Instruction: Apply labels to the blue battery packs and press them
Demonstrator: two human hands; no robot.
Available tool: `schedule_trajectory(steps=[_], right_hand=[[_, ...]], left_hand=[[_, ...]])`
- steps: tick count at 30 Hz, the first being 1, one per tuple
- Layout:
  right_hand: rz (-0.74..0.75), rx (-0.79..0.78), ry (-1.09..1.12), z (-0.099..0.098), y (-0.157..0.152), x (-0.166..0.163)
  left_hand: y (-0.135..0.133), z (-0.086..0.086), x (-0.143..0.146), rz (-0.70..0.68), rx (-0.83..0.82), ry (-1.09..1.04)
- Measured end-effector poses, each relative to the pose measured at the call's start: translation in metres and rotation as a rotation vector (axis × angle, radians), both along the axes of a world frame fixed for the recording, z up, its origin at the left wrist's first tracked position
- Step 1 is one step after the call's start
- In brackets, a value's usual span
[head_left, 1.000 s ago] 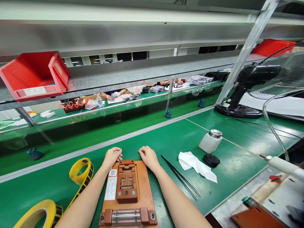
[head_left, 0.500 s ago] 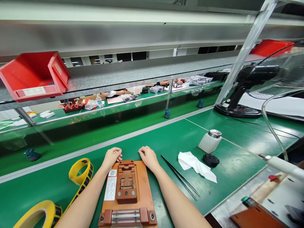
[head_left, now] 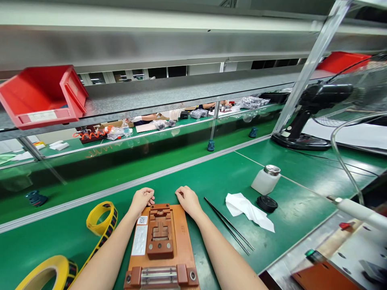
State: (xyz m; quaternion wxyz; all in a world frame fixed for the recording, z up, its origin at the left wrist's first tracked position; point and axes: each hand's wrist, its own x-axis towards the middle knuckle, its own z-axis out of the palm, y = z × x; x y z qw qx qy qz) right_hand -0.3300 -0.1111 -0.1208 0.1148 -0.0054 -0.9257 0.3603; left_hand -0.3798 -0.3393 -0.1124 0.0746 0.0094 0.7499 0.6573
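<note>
Both hands, left hand (head_left: 141, 200) and right hand (head_left: 186, 199), are resting with curled, empty fingers on the far corners of the brown jig (head_left: 160, 237), whose centre slot is sitting unloaded on the desk (head_left: 211, 177).

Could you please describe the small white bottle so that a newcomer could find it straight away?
On the green bench, look right of the brown fixture, past the crumpled white cloth. The white bottle stands there, alone in having a shiny metal top, beside a black cap.

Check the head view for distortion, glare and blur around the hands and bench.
Head view: wide-angle bending bows the shelf rails; glare streaks the green bench at right; left hand, right hand and brown fixture are sharp; the fan guard and lower-right corner are smeared.
</note>
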Motion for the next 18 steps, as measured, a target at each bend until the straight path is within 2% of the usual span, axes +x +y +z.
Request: schedule_trajectory(steps=[18], right_hand=[[0.000, -0.004, -0.007, 0.0009, 0.0001, -0.0005]], left_hand=[[-0.0005, 0.0019, 0.0014, -0.005, -0.009, 0.004]])
